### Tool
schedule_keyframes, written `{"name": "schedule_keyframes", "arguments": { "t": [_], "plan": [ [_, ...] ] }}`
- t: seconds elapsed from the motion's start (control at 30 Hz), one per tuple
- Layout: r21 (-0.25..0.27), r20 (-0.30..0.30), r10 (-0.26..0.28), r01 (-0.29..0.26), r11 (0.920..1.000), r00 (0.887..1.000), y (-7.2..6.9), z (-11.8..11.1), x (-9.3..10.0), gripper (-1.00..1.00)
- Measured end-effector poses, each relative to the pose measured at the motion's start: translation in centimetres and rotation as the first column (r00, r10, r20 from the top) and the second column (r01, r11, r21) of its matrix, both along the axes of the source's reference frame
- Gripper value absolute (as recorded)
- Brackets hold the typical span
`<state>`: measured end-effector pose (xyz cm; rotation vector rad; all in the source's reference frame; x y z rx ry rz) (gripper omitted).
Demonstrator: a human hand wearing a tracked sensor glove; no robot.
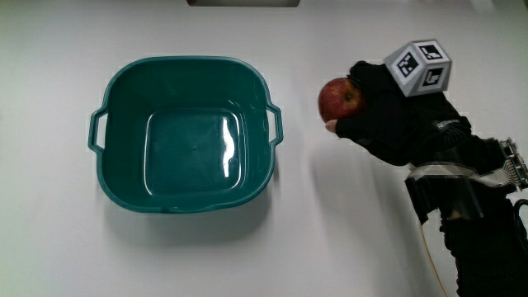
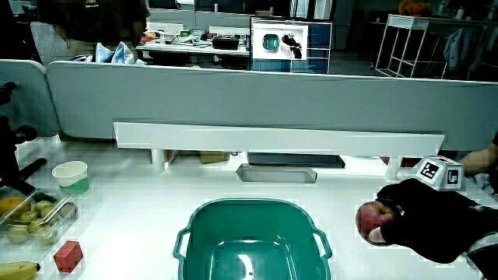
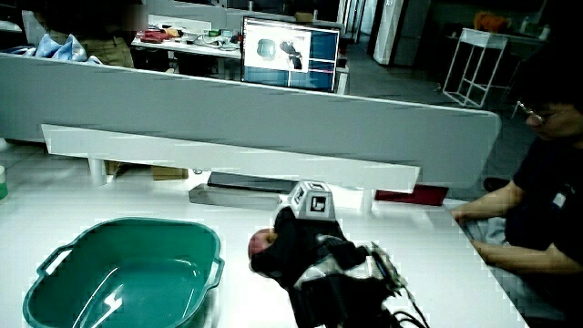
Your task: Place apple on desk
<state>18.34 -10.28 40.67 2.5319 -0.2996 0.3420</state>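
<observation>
One red apple (image 1: 340, 100) sits gripped in the hand's (image 1: 388, 115) curled fingers beside the teal basin (image 1: 186, 71) (which holds nothing) in the main view. In both side views the hand (image 2: 428, 218) (image 3: 305, 251) clasps the apple (image 2: 369, 220) (image 3: 262, 243) beside the basin (image 2: 253, 210) (image 3: 127, 228); whether it touches the table (image 1: 330, 239) I cannot tell.

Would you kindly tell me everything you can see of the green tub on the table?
The green tub is a squarish teal basin with rounded corners and a rolled rim, glossy like moulded plastic. A loop handle sticks out at each of two facing sides. It stands upright on the white table, mouth up, with nothing inside; light glints off its flat floor. In both side views it looks fairly deep. Nothing touches it but the table. The hand, its grip closed on a red apple, is beside one handle, clear of it.
</observation>
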Motion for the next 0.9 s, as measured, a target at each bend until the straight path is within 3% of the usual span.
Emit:
{"name": "schedule_keyframes", "arguments": {
  "t": [0.2,0.37,0.8,0.87,0.9],
  "plan": [
    [-0.04,-0.064,0.042,-0.045,0.9982,0.997,0.1,2.5,2.3,0.0],
    [-0.064,-0.081,0.064,-0.069,0.9955,0.995,0.5,4.1,3.2,0.0],
    [-0.087,-0.124,0.031,-0.042,0.9953,0.992,1.4,6.2,2.4,0.0],
    [-0.118,-0.11,0.036,-0.049,0.9918,0.993,1.6,6.6,2.4,0.0],
    [-0.115,-0.135,0.035,-0.051,0.992,0.99,1.7,7.0,2.6,0.0]
  ]
}}
